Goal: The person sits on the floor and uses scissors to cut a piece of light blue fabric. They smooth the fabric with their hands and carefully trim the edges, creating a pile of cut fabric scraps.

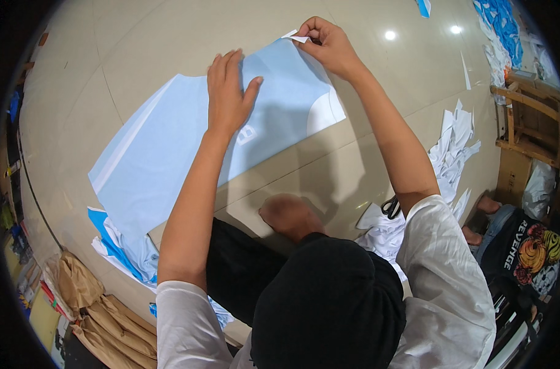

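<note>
A glossy beige floor (169, 37) fills the view, and on it lies a large light-blue fabric piece (169, 141), spread flat. Crumpled brown paper (95, 307) sits at the lower left; white paper scraps (455, 141) trail off to the right, near a wooden chair (529, 117). The left hand (228, 92) presses flat on the fabric, fingers spread. The right hand (329, 43) pinches a small white tab (295, 37) at the fabric's far corner — black scissors (390, 207) lie beside that arm.
</note>
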Demonstrator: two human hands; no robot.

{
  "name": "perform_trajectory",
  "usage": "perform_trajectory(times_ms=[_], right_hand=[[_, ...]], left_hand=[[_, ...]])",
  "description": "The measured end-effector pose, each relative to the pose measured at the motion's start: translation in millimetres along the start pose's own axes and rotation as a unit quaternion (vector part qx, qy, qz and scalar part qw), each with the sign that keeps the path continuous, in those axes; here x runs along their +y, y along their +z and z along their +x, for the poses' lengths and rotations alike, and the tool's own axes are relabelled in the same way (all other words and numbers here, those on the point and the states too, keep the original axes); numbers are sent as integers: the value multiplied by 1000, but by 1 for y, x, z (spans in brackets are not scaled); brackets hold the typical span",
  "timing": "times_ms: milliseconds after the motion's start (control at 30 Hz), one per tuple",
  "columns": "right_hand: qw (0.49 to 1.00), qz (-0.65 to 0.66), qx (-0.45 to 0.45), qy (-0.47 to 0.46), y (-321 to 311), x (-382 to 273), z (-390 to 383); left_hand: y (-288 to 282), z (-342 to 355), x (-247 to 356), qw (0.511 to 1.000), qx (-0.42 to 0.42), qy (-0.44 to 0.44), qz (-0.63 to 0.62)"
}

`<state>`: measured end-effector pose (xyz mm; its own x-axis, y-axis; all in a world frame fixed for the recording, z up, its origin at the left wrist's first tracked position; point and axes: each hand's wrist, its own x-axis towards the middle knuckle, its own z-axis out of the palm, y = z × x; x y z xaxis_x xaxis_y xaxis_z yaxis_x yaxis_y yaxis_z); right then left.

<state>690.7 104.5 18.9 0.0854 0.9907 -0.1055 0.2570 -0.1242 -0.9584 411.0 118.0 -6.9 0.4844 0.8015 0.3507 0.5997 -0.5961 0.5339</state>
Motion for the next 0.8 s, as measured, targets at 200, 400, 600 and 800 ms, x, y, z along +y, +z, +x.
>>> perform_trajectory(times_ms=[200, 400, 600, 800], right_hand=[[998, 43, -46, 7, 1, -30, -29], [997, -5, -64, 39, -11, -40, -62], [998, 57, -15, -8, 2, -36, -78], [999, 42, -20, 11, 3, -31, -103]], left_hand=[[-27, 32, -3, 984, -173, -5, -32], [-62, -1, -45, 986, -167, 12, 15], [-104, -31, -76, 980, -163, -7, 111], [-165, -57, -90, 979, -197, -48, 27]])
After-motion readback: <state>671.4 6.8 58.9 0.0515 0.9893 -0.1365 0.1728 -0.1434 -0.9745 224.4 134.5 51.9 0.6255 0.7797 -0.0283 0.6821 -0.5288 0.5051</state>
